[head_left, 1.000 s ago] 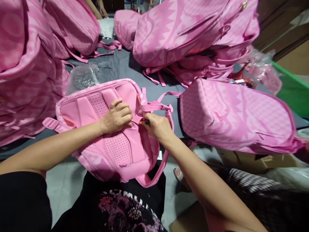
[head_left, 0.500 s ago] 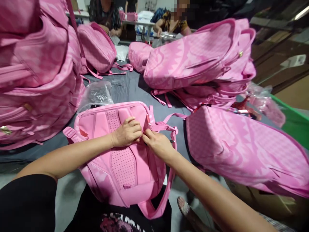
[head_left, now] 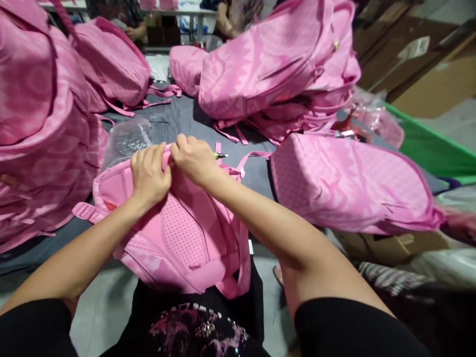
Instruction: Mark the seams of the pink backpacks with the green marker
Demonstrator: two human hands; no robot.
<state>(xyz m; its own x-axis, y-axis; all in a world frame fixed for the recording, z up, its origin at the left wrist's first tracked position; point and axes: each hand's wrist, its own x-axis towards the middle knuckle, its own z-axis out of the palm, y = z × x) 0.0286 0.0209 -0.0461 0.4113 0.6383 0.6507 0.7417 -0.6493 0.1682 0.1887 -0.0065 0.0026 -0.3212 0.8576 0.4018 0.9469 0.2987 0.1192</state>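
Both hands are gripping the pink backpack's (head_left: 186, 233) far top edge; its length is running toward the body. Left hand (head_left: 149, 174) is pinching fabric; right hand (head_left: 193, 158) is closing around a small tool (head_left: 220, 155) too.

Both moved up off the mid back panel to the top edge of the backpack (head_left: 182, 233): left hand (head_left: 149, 173) and right hand (head_left: 193, 158) now pinching there side by side, pen tip (head_left: 220, 155) poking out rightward.

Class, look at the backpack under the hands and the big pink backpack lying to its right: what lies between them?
In the head view, a loose pink strap over bare dark tabletop.
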